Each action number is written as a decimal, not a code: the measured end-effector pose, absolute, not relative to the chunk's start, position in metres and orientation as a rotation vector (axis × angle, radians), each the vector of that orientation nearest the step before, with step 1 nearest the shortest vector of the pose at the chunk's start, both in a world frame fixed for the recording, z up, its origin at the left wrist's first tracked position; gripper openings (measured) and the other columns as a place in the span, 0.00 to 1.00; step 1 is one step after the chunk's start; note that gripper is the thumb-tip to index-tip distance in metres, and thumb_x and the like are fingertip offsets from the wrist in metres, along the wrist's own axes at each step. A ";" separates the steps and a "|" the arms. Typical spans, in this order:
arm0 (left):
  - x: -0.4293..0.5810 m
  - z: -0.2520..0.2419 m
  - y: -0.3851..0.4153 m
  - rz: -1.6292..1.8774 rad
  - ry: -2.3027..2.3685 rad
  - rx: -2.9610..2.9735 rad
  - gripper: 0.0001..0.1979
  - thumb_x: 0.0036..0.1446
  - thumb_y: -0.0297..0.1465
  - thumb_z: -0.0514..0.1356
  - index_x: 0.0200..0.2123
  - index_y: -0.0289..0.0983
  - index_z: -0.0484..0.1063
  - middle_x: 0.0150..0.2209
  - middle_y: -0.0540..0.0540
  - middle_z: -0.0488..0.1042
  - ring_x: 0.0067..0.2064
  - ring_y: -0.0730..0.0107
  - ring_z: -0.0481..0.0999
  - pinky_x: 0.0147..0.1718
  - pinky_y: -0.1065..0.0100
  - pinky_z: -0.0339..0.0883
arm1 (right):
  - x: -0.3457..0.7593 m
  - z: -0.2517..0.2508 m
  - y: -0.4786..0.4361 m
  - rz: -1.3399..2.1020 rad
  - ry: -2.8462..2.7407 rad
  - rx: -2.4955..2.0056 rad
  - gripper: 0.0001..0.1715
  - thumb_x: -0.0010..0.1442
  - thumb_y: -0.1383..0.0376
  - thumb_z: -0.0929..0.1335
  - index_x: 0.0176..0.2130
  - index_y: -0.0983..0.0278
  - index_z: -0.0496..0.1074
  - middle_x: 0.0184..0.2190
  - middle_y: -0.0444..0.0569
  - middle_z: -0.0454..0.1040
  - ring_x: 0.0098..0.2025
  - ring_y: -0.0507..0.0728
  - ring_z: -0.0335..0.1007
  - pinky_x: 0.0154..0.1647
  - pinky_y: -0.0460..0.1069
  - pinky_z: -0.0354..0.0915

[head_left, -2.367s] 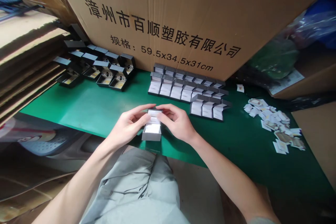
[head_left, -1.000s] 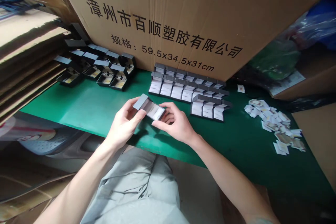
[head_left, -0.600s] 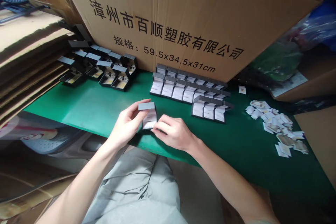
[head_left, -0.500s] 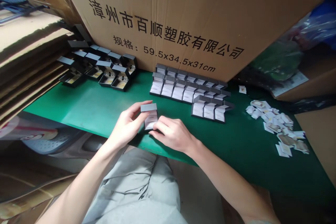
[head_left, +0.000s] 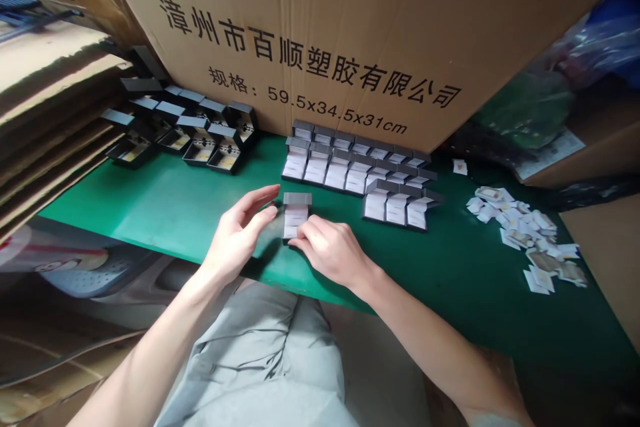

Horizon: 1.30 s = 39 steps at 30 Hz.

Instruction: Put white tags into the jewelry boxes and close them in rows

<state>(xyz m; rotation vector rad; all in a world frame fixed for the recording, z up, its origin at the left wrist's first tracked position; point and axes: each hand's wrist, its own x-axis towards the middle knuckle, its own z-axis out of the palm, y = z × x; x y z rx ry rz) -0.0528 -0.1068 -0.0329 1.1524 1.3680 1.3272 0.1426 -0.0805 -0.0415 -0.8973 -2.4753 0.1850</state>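
presently | right hand [head_left: 327,248] pinching box [head_left: 297,211] | left hand [head_left: 237,233] loose, just apart | table edge [head_left: 125,237] near, room leftward

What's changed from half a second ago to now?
The left hand has let go of the open box and now sits apart, to its left. The box has shifted slightly right, with the right hand still gripping its near right corner. The rows of boxes, the black boxes and the paper pieces stayed put.
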 end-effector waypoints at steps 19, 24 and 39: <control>-0.052 -0.024 -0.108 1.256 1.433 1.133 0.18 0.60 0.43 0.65 0.49 0.42 0.80 0.53 0.45 0.81 0.56 0.52 0.78 0.61 0.56 0.68 | 0.201 -0.039 -0.070 -0.446 -2.300 -1.324 0.18 0.74 0.59 0.63 0.33 0.63 0.71 0.29 0.47 0.72 0.28 0.53 0.67 0.28 0.49 0.52; -0.053 -0.024 -0.109 1.242 1.436 1.141 0.17 0.60 0.44 0.64 0.48 0.43 0.80 0.51 0.46 0.82 0.55 0.53 0.78 0.59 0.58 0.69 | 0.204 -0.042 -0.070 -0.442 -2.308 -1.333 0.17 0.73 0.59 0.64 0.33 0.64 0.70 0.29 0.47 0.71 0.28 0.53 0.67 0.27 0.49 0.52; -0.054 -0.025 -0.110 1.222 1.450 1.155 0.16 0.60 0.43 0.64 0.47 0.42 0.80 0.49 0.46 0.82 0.54 0.53 0.78 0.58 0.56 0.69 | 0.206 -0.041 -0.071 -0.379 -2.278 -1.380 0.16 0.73 0.59 0.64 0.34 0.63 0.71 0.30 0.48 0.74 0.29 0.54 0.70 0.28 0.49 0.54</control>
